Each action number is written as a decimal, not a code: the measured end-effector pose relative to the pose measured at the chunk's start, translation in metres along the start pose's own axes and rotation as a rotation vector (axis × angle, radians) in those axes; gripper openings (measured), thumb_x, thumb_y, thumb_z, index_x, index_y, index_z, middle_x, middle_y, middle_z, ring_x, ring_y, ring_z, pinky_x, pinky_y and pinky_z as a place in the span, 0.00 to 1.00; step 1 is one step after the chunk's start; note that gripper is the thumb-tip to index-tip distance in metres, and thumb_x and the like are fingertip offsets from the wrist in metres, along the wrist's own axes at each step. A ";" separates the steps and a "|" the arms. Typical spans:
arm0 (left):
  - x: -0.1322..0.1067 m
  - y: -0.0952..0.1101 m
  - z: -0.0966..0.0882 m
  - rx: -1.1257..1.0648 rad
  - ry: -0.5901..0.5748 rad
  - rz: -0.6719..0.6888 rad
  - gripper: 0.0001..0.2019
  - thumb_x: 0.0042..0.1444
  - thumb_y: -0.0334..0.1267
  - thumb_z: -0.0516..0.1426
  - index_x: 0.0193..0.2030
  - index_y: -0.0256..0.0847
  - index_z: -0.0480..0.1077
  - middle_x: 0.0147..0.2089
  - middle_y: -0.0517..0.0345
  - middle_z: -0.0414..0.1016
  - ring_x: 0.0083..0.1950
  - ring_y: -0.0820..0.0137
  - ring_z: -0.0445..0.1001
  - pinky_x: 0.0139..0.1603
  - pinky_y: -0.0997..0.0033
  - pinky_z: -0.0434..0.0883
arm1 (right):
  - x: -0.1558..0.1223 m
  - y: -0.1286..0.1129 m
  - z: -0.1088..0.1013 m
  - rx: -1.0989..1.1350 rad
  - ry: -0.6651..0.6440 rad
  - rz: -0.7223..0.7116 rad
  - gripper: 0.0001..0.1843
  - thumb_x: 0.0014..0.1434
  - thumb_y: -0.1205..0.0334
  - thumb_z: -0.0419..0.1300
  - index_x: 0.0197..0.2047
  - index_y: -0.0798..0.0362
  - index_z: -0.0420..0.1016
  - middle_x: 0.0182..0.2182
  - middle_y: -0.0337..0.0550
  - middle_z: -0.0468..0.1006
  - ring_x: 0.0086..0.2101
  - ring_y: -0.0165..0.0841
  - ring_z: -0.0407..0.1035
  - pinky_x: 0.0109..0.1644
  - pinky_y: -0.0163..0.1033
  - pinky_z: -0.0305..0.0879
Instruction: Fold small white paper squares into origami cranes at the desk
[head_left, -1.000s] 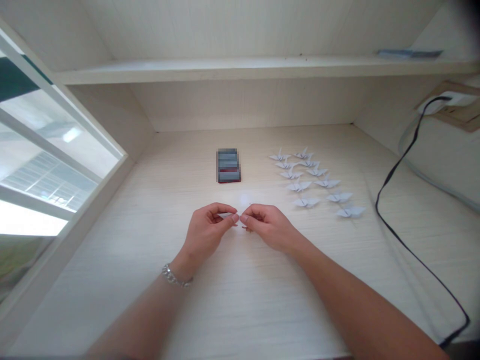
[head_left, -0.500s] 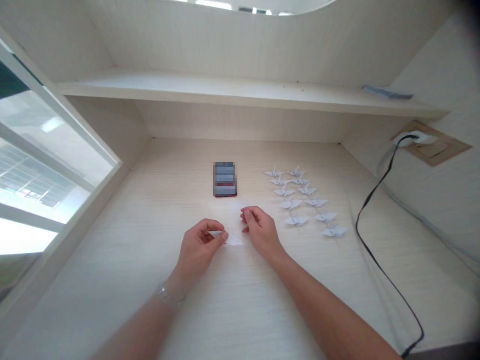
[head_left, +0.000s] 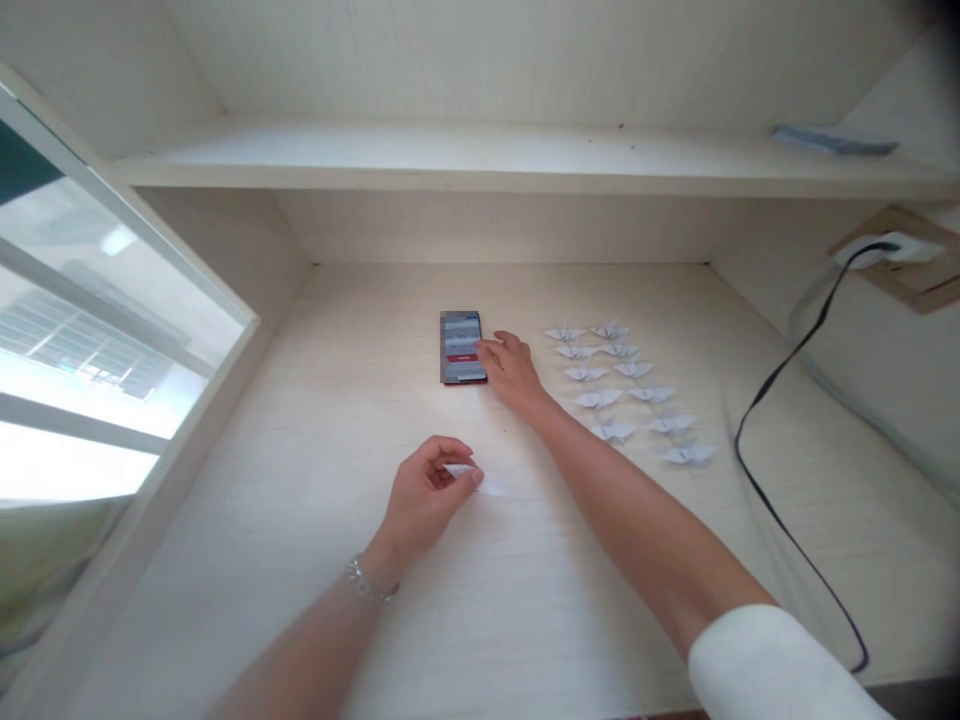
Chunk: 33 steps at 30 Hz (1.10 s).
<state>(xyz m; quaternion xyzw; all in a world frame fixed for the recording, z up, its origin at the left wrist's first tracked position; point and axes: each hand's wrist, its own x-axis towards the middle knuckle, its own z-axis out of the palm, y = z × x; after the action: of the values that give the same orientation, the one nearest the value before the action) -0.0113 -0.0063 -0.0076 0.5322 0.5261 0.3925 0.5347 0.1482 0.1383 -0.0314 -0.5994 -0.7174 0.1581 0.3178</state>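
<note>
My left hand [head_left: 429,492] pinches a small piece of folded white paper [head_left: 491,487] between thumb and fingertips, just above the desk. Part of the paper is hidden behind the fingers. Farther back, my right hand [head_left: 511,370] reaches to a smartphone [head_left: 462,350] that lies flat with its screen lit. The right fingers are stretched out, their tips at the phone's right edge, and nothing is held in them. To the right of this hand stand two rows of folded white paper cranes [head_left: 598,399].
A black cable [head_left: 739,435] runs from a wall socket [head_left: 900,250] down the right side of the desk [head_left: 315,400]. Above the back spans a shelf [head_left: 450,175] with a flat bluish packet [head_left: 836,140] on it. A window [head_left: 97,320] is at the left.
My right hand has moved away from beside the folded paper, forward to the phone's right edge. The left hand keeps its pinch on the paper. The camera view has shifted slightly.
</note>
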 end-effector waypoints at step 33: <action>0.004 -0.002 0.011 -0.279 0.033 0.047 0.20 0.44 0.32 0.62 0.45 0.39 0.64 0.31 0.58 0.75 0.34 0.72 0.74 0.37 0.73 0.71 | -0.142 -0.048 -0.033 0.820 -0.062 0.292 0.10 0.51 0.62 0.59 0.38 0.54 0.74 0.31 0.42 0.77 0.30 0.31 0.70 0.34 0.35 0.66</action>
<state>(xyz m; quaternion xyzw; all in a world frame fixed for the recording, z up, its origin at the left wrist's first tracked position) 0.0002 -0.0046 -0.0111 0.4582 0.4624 0.4832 0.5854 0.1439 -0.0139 -0.0153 -0.5138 -0.5124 0.4908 0.4823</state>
